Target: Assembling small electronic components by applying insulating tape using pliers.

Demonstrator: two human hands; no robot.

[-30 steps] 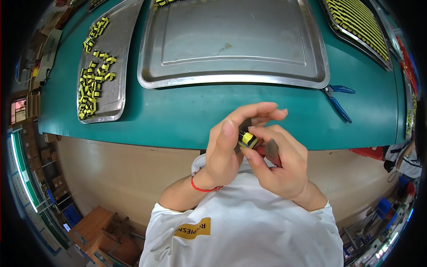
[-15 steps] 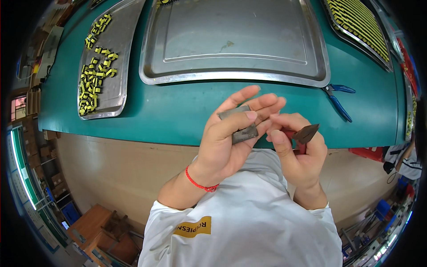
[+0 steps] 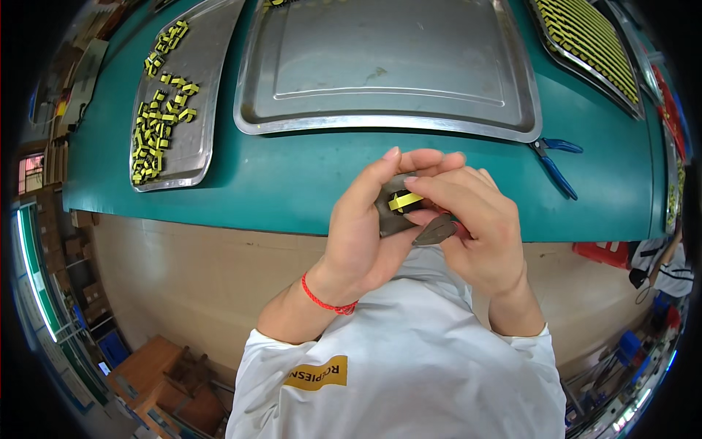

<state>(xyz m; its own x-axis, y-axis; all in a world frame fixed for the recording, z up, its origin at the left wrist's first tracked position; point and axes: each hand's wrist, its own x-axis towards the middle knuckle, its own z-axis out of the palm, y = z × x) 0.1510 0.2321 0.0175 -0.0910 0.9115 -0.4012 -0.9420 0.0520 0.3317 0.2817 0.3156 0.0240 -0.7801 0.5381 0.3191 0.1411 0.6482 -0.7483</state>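
Observation:
In front of me, just past the table edge, my left hand [image 3: 355, 238] cups a flat grey metal block [image 3: 397, 223]. A small yellow-and-black component [image 3: 404, 201] is at the block, between my two hands. My right hand [image 3: 482, 219] pinches this component with thumb and forefinger; whether it touches the block I cannot tell. The same hand keeps a red-handled tool with a dark pointed metal head [image 3: 436, 230] in its palm, mostly hidden by the fingers.
A large metal tray [image 3: 387, 124] lies ahead on the green table [image 3: 307, 190]. Loose yellow-and-black components [image 3: 153, 135] fill part of a left tray [image 3: 197, 139]; a right tray [image 3: 569, 55] has neat rows of them. Blue-handled cutters [image 3: 557, 164] lie at right.
My right hand has moved left to the block, and a yellow-and-black component now shows at its fingertips. The tool's head has swung to point down-left. My left thumb has lifted off the block.

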